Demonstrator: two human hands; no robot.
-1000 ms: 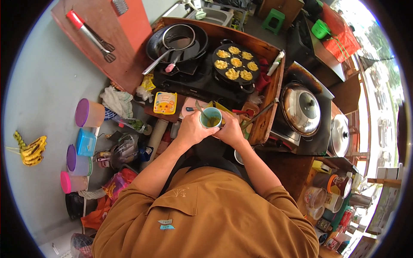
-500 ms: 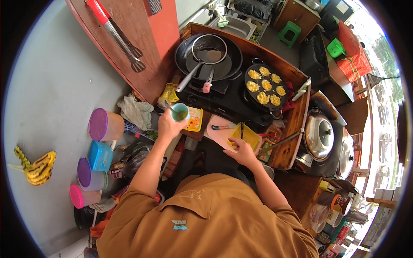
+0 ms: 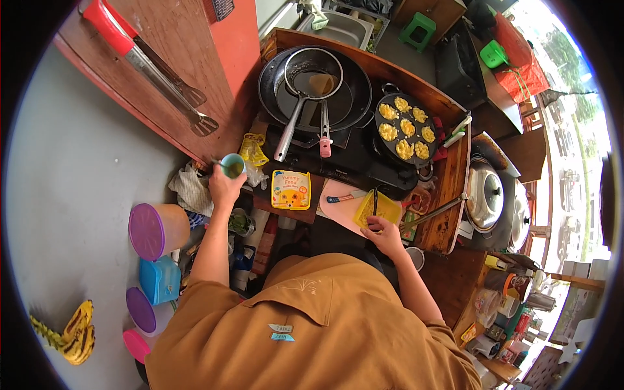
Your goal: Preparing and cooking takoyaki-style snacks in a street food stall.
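Observation:
My left hand (image 3: 225, 190) is wrapped around a light blue cup (image 3: 240, 160) with greenish contents, and a spoon handle leans out of its left side. It is held out left of the stove, over the counter's edge. My right hand (image 3: 385, 238) is curled at the near rim of a yellow tub (image 3: 398, 203), with fingers and thumb closed on that rim. The tub holds a yellow mixture and a dark-handled utensil (image 3: 375, 201), and rests on a pink cutting board (image 3: 338, 209). Beside it on the board lies a knife (image 3: 346, 196).
A round moulded pan (image 3: 409, 110) with several yellow fritters sits on the black stove (image 3: 351, 162). Left of it, a wok (image 3: 270, 84) of oil carries a strainer (image 3: 313, 51). A printed yellow box (image 3: 290, 190) lies between my hands. Lidded containers (image 3: 159, 279) stand at the left.
My left hand has carried the cup leftward, away from the printed yellow box, which now shows fully. My right hand stays at the yellow tub. The whole view has shifted slightly.

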